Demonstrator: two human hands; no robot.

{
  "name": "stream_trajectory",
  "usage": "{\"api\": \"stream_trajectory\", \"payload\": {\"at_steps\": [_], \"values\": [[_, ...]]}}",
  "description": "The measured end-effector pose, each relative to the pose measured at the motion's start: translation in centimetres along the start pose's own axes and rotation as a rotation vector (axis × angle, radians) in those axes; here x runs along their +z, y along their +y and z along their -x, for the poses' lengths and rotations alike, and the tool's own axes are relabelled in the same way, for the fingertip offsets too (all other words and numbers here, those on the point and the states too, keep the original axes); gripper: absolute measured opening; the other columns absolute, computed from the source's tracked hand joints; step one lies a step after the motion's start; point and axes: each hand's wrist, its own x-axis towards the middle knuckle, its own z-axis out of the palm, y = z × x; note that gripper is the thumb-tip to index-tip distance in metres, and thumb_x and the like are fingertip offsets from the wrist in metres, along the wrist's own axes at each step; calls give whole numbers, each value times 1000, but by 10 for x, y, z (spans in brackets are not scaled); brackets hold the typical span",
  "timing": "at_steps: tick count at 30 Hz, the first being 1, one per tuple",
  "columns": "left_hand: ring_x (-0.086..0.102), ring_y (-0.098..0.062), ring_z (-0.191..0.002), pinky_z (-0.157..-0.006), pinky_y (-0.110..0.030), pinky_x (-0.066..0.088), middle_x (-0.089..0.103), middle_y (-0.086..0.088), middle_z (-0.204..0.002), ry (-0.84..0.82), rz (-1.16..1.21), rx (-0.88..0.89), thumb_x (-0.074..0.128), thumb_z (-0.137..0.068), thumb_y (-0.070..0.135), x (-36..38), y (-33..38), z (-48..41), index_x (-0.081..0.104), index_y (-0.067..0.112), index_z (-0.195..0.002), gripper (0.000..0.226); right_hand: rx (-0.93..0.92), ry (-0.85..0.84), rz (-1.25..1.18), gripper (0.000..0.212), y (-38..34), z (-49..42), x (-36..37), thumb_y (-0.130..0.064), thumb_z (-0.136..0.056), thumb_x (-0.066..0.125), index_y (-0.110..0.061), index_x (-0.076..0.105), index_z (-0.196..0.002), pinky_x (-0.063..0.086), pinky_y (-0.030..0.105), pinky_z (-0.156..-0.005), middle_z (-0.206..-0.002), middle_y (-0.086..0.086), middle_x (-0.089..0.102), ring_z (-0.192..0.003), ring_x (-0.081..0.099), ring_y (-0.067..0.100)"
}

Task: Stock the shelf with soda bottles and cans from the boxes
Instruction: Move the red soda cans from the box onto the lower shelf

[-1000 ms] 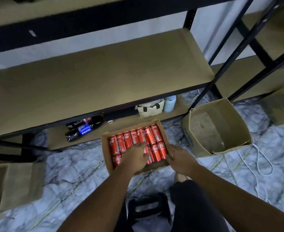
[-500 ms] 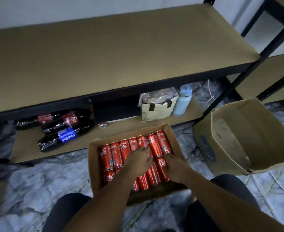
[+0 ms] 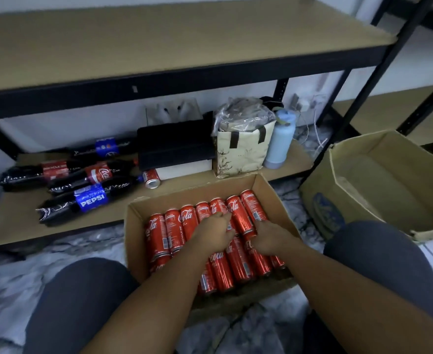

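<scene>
An open cardboard box point(image 3: 262, 186) on the floor holds several red cola cans point(image 3: 159, 233) lying in two rows. Both my hands are down in the box. My left hand point(image 3: 214, 232) lies over the back row with its fingers bent round a can. Beside it, my right hand point(image 3: 270, 238) has its fingers curled on a can at the right end. The brown middle shelf point(image 3: 159, 44) is bare. On the bottom shelf point(image 3: 19, 221) lie several dark soda bottles, among them a Pepsi bottle point(image 3: 93, 198), plus one loose red can point(image 3: 152, 178).
An empty cardboard box point(image 3: 379, 180) stands to the right of the shelf post. A patterned bag point(image 3: 241, 152), a pale blue flask point(image 3: 280, 141) and a black case point(image 3: 174, 149) sit on the bottom shelf. My knees point(image 3: 82, 302) flank the can box.
The view has dropped lower and closer to the box. Both hands have moved further in over the cans, the right hand coming off the box edge onto a can.
</scene>
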Motion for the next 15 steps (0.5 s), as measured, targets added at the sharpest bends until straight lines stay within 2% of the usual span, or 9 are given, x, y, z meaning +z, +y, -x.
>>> {"api": "stream_trajectory", "payload": {"at_steps": [3,12,15], "values": [[32,-28,-150,-121,-40,31,29,-9,-165,37,-11,30,52,-102,39,-1,10,23,28,16,-159,66,19,2,-52,54,-1,28,0,-37,-98,56,-16,44,-146,47,46,-107,-139,13,57,-121,60,29],[36,-27,-147,-117,-41,34,33,-7,-163,96,-26,113,53,-103,37,-8,47,60,32,19,-158,62,-3,100,-57,66,15,65,0,-56,-85,57,-22,51,-142,53,46,-100,-131,7,64,-111,65,27],[35,-26,-147,-118,-40,33,32,-6,-164,94,-14,113,53,-103,37,-5,45,54,29,20,-159,64,10,116,-37,68,18,66,-5,-57,-84,58,-22,50,-142,52,48,-100,-131,7,63,-112,65,27]]}}
